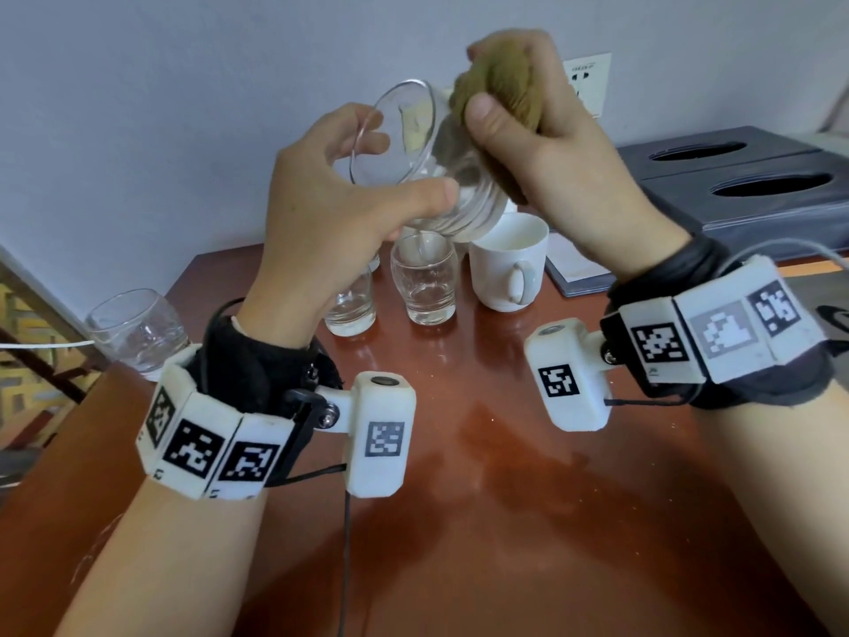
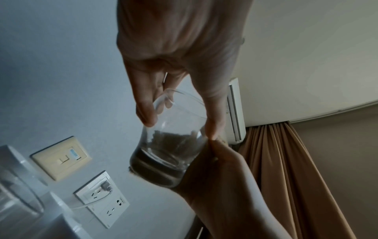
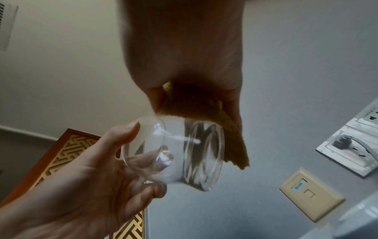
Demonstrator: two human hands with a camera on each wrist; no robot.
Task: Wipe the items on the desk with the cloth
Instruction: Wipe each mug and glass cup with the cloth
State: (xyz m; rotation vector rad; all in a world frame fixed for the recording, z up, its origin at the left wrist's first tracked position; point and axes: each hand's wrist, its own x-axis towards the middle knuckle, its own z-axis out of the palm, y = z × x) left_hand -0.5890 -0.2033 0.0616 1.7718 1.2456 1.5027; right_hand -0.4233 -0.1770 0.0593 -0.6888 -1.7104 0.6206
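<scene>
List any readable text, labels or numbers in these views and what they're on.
None can be read.
Wrist bands: black-and-white square code markers only, no letters.
Wall socket plate: small dark print at the top, too blurred.
Beige wall plate: small blue label, too blurred.
Flat card behind the white mug: faint print, illegible.

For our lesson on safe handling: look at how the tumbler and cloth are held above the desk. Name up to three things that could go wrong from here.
1. The left hand holds the glass tumbler tilted, by thumb and fingertips only; pressure from the cloth in the right hand could loosen that grip.
2. A dropped tumbler would likely hit the two small glasses and the white mug directly below.
3. Another glass stands near the desk's left edge, close to the left forearm, which could knock it off.
</scene>
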